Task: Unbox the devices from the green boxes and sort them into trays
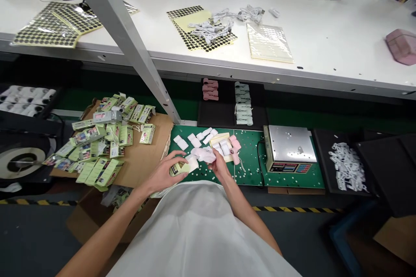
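Observation:
My left hand (167, 172) is wrapped round a small green-and-white printed box (180, 169), whose white end faces right. In my right hand (219, 166) is a pale, whitish pouch-like item (204, 155), pinched at its right side; its exact kind I cannot make out. The item's left end lies close to the box's white end; whether it is inside I cannot tell. Several small white pieces (194, 140) lie just beyond my hands on the green work mat (247, 138). Pink handheld pieces (234, 147), one with a white cord, lie right of my right hand.
Green printed boxes (97, 138) are heaped on cardboard (146, 156) at left. A metal-topped device (289, 145) stands at right, near a black tray of white parts (347, 169). A slanting metal post (130, 47) crosses before the white shelf (312, 26). Pink and mint pieces (243, 103) fill a black tray.

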Motion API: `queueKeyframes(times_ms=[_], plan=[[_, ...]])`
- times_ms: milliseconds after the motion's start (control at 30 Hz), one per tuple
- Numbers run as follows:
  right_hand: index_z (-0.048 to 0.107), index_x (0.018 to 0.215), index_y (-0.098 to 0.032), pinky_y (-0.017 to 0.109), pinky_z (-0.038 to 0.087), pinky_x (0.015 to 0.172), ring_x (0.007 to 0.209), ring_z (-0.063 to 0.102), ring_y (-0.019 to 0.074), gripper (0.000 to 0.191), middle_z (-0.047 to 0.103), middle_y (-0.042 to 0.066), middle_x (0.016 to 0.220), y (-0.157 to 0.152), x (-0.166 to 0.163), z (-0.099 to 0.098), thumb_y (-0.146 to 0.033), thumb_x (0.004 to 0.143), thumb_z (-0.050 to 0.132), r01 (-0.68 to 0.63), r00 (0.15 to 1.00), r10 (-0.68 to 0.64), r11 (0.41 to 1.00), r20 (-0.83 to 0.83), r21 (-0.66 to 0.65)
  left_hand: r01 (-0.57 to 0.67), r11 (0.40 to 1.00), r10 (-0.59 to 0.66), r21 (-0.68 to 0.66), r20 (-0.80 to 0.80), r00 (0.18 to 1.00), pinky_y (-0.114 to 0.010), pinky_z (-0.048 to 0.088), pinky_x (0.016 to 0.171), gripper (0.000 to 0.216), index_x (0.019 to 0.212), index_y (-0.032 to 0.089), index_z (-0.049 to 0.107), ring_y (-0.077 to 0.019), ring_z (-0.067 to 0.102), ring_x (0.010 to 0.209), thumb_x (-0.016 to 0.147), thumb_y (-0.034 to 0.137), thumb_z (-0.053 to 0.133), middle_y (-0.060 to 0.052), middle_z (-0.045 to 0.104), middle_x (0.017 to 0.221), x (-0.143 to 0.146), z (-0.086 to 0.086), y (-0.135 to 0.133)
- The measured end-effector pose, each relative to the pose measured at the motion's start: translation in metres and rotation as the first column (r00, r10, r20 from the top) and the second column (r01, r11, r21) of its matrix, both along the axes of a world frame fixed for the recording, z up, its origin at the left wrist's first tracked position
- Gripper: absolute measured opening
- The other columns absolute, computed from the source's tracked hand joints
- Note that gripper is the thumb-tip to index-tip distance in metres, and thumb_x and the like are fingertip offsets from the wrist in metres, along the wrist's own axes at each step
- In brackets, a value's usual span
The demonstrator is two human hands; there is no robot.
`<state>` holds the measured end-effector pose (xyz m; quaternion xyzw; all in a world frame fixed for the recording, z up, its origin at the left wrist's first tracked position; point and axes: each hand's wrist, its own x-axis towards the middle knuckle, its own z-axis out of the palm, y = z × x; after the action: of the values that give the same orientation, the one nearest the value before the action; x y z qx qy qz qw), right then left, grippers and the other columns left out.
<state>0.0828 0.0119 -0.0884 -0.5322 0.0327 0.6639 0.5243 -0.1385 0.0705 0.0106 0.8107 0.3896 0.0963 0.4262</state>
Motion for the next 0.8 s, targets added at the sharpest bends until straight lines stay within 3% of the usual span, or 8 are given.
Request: queueKeyframes(times_ms=[100,233,333,467,600,667,800], plan=[[0.063,0.087,-0.019,0.018,0.029,0.035,0.046,0.051,0.0103,0.028,0.063,-0.002,0.063,-0.001,-0.01,-0.007,-0.047,0.086,0.064,-0.045,0.998,0.045,0.999,0.049,-0.014,0.045,0.997,-0.051,-0.063,-0.101,0.994,-0.04,0.05,0.103,0.037,0.115,0.026,0.071,-0.0305,0.062,0.123,0.083,0.043,0.065,-0.009,0.053,0.149,0.007,0.004,0.002],[0.065,0.087,-0.018,0.018,0.03,0.035,0.046,0.051,0.0105,0.033,0.062,-0.001,0.062,-0.005,-0.013,-0.009,-0.05,0.085,0.063,-0.1,0.991,0.1,0.995,0.087,-0.006,0.102,0.991,-0.119,-0.082,-0.24,0.964,-0.041,0.051,0.102,0.046,0.123,0.026,0.069,-0.0319,0.065,0.12,0.082,0.044,0.063,-0.008,0.051,0.152,0.015,0.011,0.005],[0.065,0.091,-0.019,0.018,0.034,0.036,0.049,0.053,0.0107,0.033,0.065,0.0,0.068,-0.008,-0.011,-0.008,-0.051,0.084,0.064,-0.124,0.987,0.122,0.992,0.105,0.013,0.187,0.981,-0.192,-0.053,-0.403,0.895,-0.044,0.052,0.098,0.048,0.126,0.023,0.069,-0.0345,0.067,0.114,0.084,0.044,0.06,-0.011,0.05,0.153,0.021,0.017,0.007],[0.064,0.093,-0.021,0.019,0.037,0.037,0.051,0.056,0.0118,0.032,0.065,-0.002,0.07,-0.008,-0.011,-0.007,-0.051,0.083,0.067,-0.138,0.981,0.132,0.99,0.142,0.029,0.299,0.954,-0.263,-0.033,-0.574,0.775,-0.049,0.054,0.09,0.045,0.12,0.017,0.072,-0.039,0.071,0.103,0.083,0.039,0.059,-0.018,0.056,0.145,0.03,0.018,0.006],[0.063,0.088,-0.022,0.021,0.037,0.036,0.048,0.056,0.0128,0.025,0.062,-0.003,0.063,-0.004,-0.014,-0.013,-0.046,0.085,0.065,-0.131,0.976,0.125,0.991,0.179,0.021,0.356,0.934,-0.264,0.013,-0.648,0.715,-0.051,0.055,0.081,0.034,0.108,0.013,0.076,-0.0395,0.073,0.089,0.083,0.03,0.06,-0.024,0.062,0.129,0.038,0.014,-0.001],[0.062,0.083,-0.021,0.021,0.035,0.035,0.044,0.053,0.0126,0.023,0.059,-0.004,0.056,-0.001,-0.013,-0.018,-0.044,0.088,0.062,-0.123,0.975,0.12,0.992,0.187,0.003,0.367,0.929,-0.244,0.053,-0.657,0.713,-0.05,0.055,0.078,0.03,0.103,0.012,0.076,-0.038,0.073,0.084,0.084,0.028,0.058,-0.026,0.058,0.135,0.04,0.013,-0.004],[0.061,0.078,-0.02,0.021,0.03,0.034,0.037,0.044,0.011,0.022,0.055,-0.005,0.047,0.003,-0.007,-0.026,-0.039,0.089,0.061,-0.144,0.979,0.145,0.989,0.146,-0.017,0.341,0.937,-0.249,0.076,-0.54,0.804,-0.046,0.055,0.079,0.029,0.105,0.017,0.075,-0.0337,0.074,0.086,0.088,0.03,0.055,-0.02,0.049,0.152,0.039,0.013,-0.002]])
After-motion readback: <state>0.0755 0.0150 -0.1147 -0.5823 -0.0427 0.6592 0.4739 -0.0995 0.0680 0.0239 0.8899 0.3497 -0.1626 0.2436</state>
